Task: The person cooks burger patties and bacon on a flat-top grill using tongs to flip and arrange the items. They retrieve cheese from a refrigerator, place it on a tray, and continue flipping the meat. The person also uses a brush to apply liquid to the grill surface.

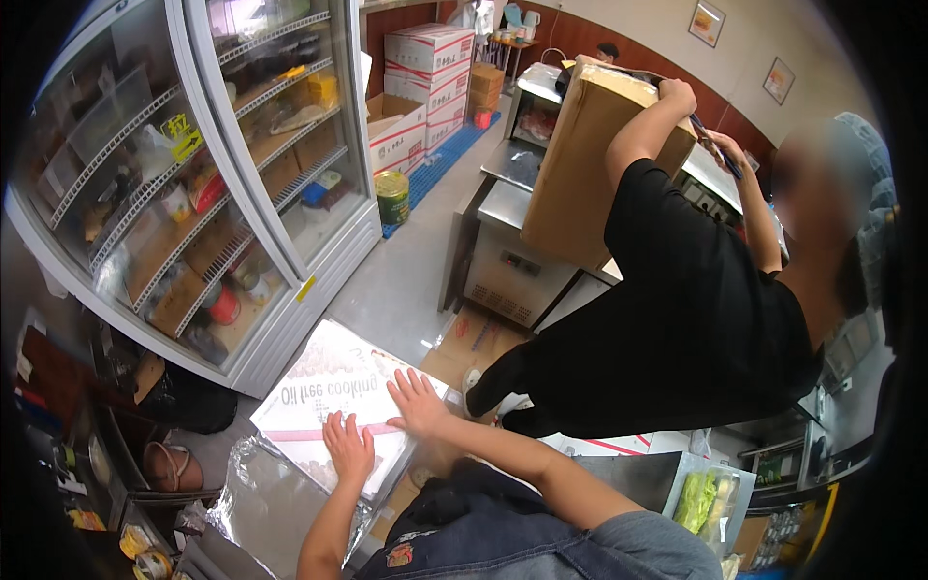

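Note:
A flat white cardboard box with printing and a pink stripe lies in front of me. My left hand rests palm down on its near part, fingers apart. Farther right, my right hand lies spread on the same box, close to its right edge. Neither hand grips anything. Beneath and beside the box is a foil-covered surface, its crumpled foil edge showing at the left.
A co-worker in black stands at the right, holding a large brown carton above a steel counter. A glass-door refrigerator stands at the left. Stacked cartons, a green tin and lettuce are also around.

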`<act>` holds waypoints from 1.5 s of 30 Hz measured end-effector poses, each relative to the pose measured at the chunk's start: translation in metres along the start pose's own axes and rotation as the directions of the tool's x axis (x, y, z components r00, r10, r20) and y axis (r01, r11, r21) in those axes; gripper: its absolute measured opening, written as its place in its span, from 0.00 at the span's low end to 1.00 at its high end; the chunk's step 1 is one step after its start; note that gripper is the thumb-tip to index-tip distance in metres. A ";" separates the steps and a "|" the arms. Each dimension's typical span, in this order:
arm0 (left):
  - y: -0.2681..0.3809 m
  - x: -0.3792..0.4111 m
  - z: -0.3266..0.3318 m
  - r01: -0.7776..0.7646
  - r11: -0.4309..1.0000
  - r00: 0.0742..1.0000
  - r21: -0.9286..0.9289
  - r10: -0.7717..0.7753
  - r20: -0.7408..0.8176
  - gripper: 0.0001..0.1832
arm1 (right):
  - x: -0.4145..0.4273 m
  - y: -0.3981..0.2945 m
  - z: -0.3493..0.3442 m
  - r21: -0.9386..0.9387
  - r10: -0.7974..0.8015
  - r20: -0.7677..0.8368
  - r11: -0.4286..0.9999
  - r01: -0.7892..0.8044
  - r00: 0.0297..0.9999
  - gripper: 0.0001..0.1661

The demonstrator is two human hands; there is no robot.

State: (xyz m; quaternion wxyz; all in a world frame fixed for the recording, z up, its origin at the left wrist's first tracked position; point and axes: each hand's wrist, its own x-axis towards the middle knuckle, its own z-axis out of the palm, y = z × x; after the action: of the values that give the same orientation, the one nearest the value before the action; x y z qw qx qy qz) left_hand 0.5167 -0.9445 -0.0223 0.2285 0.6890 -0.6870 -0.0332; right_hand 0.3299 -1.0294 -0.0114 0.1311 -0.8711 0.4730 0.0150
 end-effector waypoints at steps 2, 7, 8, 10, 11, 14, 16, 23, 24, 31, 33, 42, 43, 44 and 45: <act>-0.002 -0.001 -0.001 0.004 1.000 1.000 -0.006 -0.004 0.003 0.21 | 0.000 -0.001 0.001 0.008 0.003 0.001 1.000 -0.003 1.000 0.50; -0.002 -0.002 -0.001 0.000 1.000 1.000 -0.016 0.000 -0.014 0.21 | -0.001 0.003 0.004 0.004 0.016 -0.035 1.000 -0.016 0.999 0.47; -0.003 -0.001 -0.001 -0.002 1.000 1.000 -0.014 0.002 -0.021 0.21 | 0.000 0.005 0.005 -0.002 0.010 -0.040 1.000 -0.010 0.999 0.47; -0.003 -0.001 0.000 -0.001 1.000 1.000 -0.008 0.000 -0.023 0.21 | 0.000 0.006 0.007 0.001 0.003 -0.056 1.000 -0.003 0.998 0.45; -0.004 -0.002 0.002 -0.003 1.000 1.000 -0.014 0.002 -0.022 0.21 | -0.001 0.008 0.007 0.006 0.000 -0.032 1.000 0.000 0.999 0.45; -0.007 -0.004 0.004 0.003 1.000 0.999 -0.010 -0.003 -0.034 0.22 | 0.000 0.010 -0.004 0.029 -0.034 -0.005 0.999 0.034 0.999 0.42; -0.008 -0.005 0.004 0.005 1.000 0.999 -0.009 -0.005 -0.035 0.21 | 0.003 0.017 -0.006 0.089 -0.053 -0.032 0.995 0.055 0.998 0.41; -0.010 -0.002 0.005 0.020 1.000 0.999 0.012 -0.020 -0.029 0.22 | 0.082 0.061 -0.055 0.029 0.042 -0.100 0.999 -0.039 0.994 0.32; -0.011 0.001 0.007 0.029 1.000 0.999 0.007 -0.029 -0.020 0.22 | 0.105 0.076 -0.058 0.052 0.020 -0.172 0.999 -0.011 0.985 0.30; 0.017 0.054 0.002 0.456 0.890 0.890 0.028 -0.456 -0.011 0.14 | 0.303 0.080 -0.184 -0.007 -0.222 -0.353 0.972 0.235 0.909 0.36; 0.020 0.070 0.018 0.609 0.790 0.793 0.079 -0.602 -0.096 0.13 | 0.373 0.071 -0.222 -0.148 -0.363 -0.432 0.932 0.332 0.826 0.31; 0.035 0.102 0.067 0.857 0.515 0.452 -0.012 -0.764 -0.460 0.08 | 0.621 -0.034 -0.357 -0.766 -0.728 -0.408 0.601 0.227 0.552 0.26; 0.034 0.103 0.068 0.849 0.528 0.467 0.006 -0.746 -0.474 0.08 | 0.634 -0.039 -0.363 -0.777 -0.742 -0.409 0.589 0.224 0.532 0.26; 0.034 0.101 0.070 0.839 0.544 0.486 0.025 -0.726 -0.486 0.08 | 0.647 -0.041 -0.364 -0.805 -0.761 -0.361 0.546 0.231 0.540 0.26; 0.033 0.099 0.072 0.839 0.543 0.486 0.029 -0.725 -0.488 0.08 | 0.661 -0.042 -0.369 -0.833 -0.774 -0.325 0.506 0.223 0.544 0.27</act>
State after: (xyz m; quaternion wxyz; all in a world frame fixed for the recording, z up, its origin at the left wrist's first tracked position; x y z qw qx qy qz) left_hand 0.4656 -1.0577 -0.0482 0.2357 0.9397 -0.2242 0.1061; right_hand 0.6935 -1.6395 0.2542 -0.3957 -0.8933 0.1402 -0.1604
